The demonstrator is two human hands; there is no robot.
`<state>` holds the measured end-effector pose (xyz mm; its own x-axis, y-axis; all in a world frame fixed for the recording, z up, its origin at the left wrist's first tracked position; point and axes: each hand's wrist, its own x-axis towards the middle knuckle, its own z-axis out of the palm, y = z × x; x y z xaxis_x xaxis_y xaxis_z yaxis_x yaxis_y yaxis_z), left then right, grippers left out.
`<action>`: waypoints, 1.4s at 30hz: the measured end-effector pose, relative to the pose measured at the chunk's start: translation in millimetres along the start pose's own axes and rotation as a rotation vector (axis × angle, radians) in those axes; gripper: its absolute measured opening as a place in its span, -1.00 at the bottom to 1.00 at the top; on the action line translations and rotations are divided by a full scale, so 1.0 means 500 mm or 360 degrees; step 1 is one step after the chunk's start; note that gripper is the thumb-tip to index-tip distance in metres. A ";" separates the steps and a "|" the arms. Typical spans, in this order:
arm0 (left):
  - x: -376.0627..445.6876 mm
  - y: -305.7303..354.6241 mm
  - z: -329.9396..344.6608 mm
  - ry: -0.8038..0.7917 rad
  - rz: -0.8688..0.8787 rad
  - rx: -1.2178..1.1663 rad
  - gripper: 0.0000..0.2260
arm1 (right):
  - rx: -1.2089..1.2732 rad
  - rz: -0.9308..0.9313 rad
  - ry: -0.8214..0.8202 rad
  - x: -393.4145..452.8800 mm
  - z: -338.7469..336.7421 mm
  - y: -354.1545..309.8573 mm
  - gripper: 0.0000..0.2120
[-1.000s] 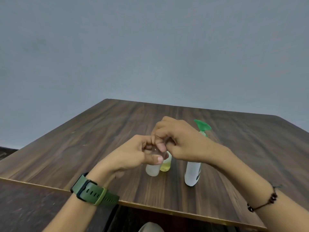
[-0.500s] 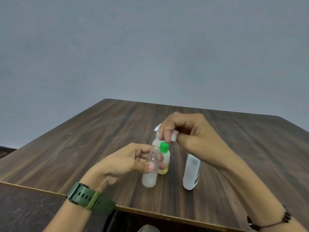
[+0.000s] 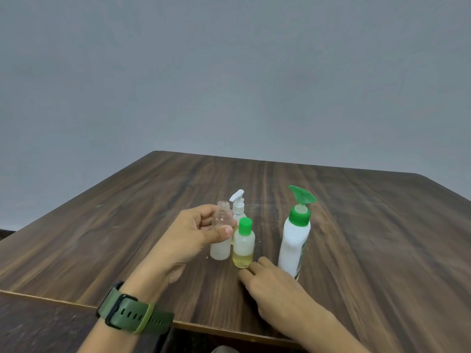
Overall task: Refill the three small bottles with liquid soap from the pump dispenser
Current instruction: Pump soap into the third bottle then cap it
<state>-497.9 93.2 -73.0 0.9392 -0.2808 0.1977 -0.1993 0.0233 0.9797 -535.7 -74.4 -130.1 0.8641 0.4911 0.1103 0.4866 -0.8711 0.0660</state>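
My left hand [image 3: 193, 233] grips a clear small bottle [image 3: 220, 247] with an open, capless neck, upright at the table's middle. Touching its right side stands a small bottle with a green cap [image 3: 244, 244] and yellow liquid at the bottom. Behind these two is a small bottle with a white pump top [image 3: 238, 206]. The white pump dispenser [image 3: 294, 242] with a green pump head stands to the right. My right hand [image 3: 274, 284] lies palm down on the table between the green-capped bottle and the dispenser. Its fingertips are tucked out of sight, and no white cap shows.
The dark wooden table [image 3: 369, 225] stretches to a grey wall. Its front edge [image 3: 63, 303] runs just under my wrists. A green watch [image 3: 132, 314] sits on my left wrist.
My right hand, which pinched a white cap above the bottles, has dropped to the table near the dispenser. My left hand still holds the clear bottle, now uncapped.
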 end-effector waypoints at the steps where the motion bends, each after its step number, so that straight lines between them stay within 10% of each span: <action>1: 0.001 -0.001 0.004 0.0001 0.0014 -0.0012 -0.77 | -0.0005 0.0012 0.0011 -0.004 -0.012 -0.003 -0.74; 10: 0.026 -0.004 0.092 -0.0020 0.0129 0.0081 -0.80 | 0.0102 0.0469 0.1314 -0.047 -0.221 0.050 -0.85; 14: 0.042 0.002 0.138 0.0023 0.0224 0.0261 -0.80 | 0.0374 0.0729 0.1076 -0.016 -0.211 0.109 -0.74; 24: 0.056 -0.010 0.163 0.0044 0.0184 0.0348 -0.82 | 0.1360 0.0294 0.0769 -0.015 -0.195 0.179 -0.69; 36: 0.055 0.003 0.181 0.0130 0.0477 0.0496 -0.74 | 0.2285 0.0423 0.0793 0.010 -0.182 0.192 -0.78; 42: 0.045 -0.029 0.182 0.0338 0.0469 0.0452 -0.71 | 0.1943 0.0671 0.0762 0.035 -0.152 0.167 -0.89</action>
<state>-499.1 -0.7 -86.0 0.8617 -0.0981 0.4979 -0.5072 -0.1997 0.8384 -489.8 -138.2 -47.1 0.9659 -0.0720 0.2485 0.2195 -0.2809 -0.9343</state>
